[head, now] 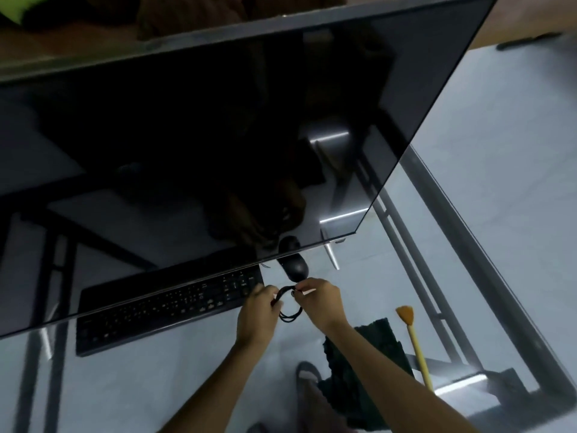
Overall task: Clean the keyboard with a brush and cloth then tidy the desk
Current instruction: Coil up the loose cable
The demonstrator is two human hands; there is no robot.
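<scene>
A black keyboard (pixel 162 307) lies on the glass desk (pixel 175 385), its far edge hidden under the monitor. A black mouse (pixel 295 268) sits just right of it. Both hands hold the coiled black mouse cable (pixel 290 310) in front of the mouse: my left hand (pixel 257 317) grips the left side of the loops, my right hand (pixel 321 300) pinches the top. A dark cloth (pixel 371 357) lies at the right under my right forearm. Beside it rests a brush (pixel 416 348) with a yellow handle and orange bristles.
A large dark monitor (pixel 218 135) fills most of the view and overhangs the keyboard. Its silver stand foot (pixel 331 254) sits right of the mouse. Through the glass I see the metal desk frame (pixel 468 276) and a sandalled foot (pixel 307 375).
</scene>
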